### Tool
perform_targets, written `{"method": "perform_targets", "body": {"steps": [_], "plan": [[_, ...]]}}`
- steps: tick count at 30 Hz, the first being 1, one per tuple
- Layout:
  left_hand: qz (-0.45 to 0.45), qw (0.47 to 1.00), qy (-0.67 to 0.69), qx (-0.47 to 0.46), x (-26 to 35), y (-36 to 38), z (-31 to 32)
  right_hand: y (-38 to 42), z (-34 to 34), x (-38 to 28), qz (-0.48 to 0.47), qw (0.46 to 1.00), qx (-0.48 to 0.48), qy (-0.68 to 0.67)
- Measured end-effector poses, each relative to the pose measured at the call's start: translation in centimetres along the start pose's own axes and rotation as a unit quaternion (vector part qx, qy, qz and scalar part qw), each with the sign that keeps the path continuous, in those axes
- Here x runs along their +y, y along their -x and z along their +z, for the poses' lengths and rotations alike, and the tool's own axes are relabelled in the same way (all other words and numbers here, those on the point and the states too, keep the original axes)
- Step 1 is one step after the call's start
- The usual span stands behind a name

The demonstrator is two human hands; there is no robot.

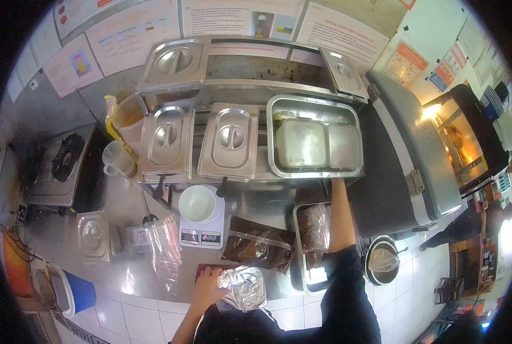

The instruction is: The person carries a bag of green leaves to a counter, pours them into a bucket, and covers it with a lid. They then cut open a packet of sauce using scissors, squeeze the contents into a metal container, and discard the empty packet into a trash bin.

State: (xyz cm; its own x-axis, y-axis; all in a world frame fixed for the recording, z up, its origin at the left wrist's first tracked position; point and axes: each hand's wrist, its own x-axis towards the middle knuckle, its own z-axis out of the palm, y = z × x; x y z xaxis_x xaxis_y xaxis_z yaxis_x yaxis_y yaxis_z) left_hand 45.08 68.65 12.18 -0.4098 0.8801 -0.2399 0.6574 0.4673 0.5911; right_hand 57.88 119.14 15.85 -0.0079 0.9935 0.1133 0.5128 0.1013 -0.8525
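Observation:
My left hand (pixel 210 288) is at the counter's front edge, its fingers closed on the side of a crumpled foil packet (pixel 243 288). A dark red flat item (pixel 203 269) shows beside these fingers. My right arm reaches forward over a long steel tray (pixel 302 279) holding a bag of dark brown food (pixel 315 226). The right hand's fingers are hidden at the front rim of a large steel tray (pixel 272 155) with two lidded containers (pixel 303 143). Another dark brown bag (pixel 258 242) lies between the foil and a white scale (pixel 202 239) bearing a pale bowl (pixel 197 204).
Lidded steel pans (pixel 228 140) stand at the back, beside plastic jugs (pixel 119 159). A burner (pixel 67 157) is far left, with plastic bags (pixel 165 246) nearer. On the right are a large dark box (pixel 382 149) and a round pot (pixel 382 262). A person (pixel 465 226) stands far right.

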Motion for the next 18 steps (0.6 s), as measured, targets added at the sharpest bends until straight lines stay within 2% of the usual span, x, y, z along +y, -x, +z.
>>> {"method": "perform_targets", "body": {"steps": [18], "plan": [[0.028,0.999,0.012,0.026,0.0,-0.1,-0.1,0.3,1.4,-1.1,-0.039,0.985,0.032,0.163]]}}
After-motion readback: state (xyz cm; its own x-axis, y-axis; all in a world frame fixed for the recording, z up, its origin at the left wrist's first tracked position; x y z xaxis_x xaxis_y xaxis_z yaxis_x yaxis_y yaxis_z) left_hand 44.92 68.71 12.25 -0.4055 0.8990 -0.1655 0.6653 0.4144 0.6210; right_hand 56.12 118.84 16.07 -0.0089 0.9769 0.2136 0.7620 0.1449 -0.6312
